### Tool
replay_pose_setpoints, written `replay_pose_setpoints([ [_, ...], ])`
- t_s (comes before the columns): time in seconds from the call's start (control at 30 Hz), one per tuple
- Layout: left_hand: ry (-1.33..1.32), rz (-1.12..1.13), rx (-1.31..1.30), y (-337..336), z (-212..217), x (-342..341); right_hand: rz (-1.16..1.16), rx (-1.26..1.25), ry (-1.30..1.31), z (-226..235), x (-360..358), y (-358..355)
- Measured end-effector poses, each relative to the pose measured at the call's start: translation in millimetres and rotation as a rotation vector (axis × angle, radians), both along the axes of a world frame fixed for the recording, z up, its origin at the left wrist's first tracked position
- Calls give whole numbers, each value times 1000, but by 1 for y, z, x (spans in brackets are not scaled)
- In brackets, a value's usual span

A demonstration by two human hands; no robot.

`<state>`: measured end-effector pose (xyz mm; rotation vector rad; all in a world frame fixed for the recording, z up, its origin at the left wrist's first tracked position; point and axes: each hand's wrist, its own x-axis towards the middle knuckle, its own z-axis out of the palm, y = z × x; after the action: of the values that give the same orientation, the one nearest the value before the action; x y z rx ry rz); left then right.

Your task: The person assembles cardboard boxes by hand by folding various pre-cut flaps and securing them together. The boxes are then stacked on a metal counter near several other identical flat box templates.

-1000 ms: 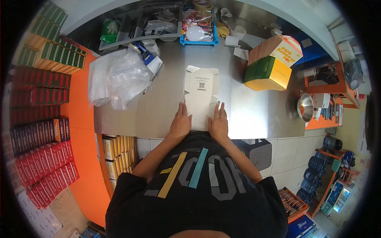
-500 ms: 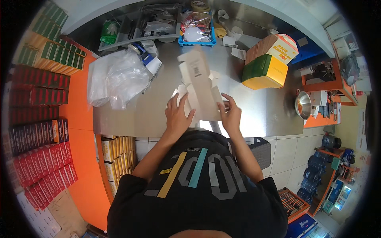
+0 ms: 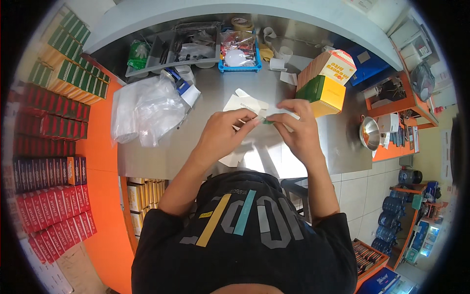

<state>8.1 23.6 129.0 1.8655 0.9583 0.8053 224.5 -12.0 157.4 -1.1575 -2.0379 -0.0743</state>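
Over the middle of the steel table, an unfolded pale cardboard carton (image 3: 239,102) lies under my hands, its plain inner side and flaps showing. My left hand (image 3: 223,134) pinches the carton's edge between thumb and fingers. Close beside it, my right hand (image 3: 299,128) is closed on the same piece, with a bit of green showing by the fingertips. Part of the carton is hidden behind both hands, and another pale flap (image 3: 234,159) shows below the left one.
Clear plastic bags (image 3: 147,110) and a tape dispenser (image 3: 178,81) are at the left of the table (image 3: 147,164). A blue basket (image 3: 240,66) and grey tray (image 3: 171,54) stand at the back. Right of my hands are a green-and-yellow box (image 3: 323,95) and a stack of flat cartons (image 3: 313,67).
The carton was upright with its long panel raised between my hands; now it lies lower and is turned. My hands have come together, fingertips pinching its edge.
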Motion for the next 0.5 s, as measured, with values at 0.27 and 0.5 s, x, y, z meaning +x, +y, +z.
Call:
replay_pose_setpoints([
  [0.27,-324,293,-55,-7,-2,6,-22,-269,840,-29,-29,3],
  [0.5,-431,348,102,-11,-5,20,-12,-324,1106,-26,-40,-6],
])
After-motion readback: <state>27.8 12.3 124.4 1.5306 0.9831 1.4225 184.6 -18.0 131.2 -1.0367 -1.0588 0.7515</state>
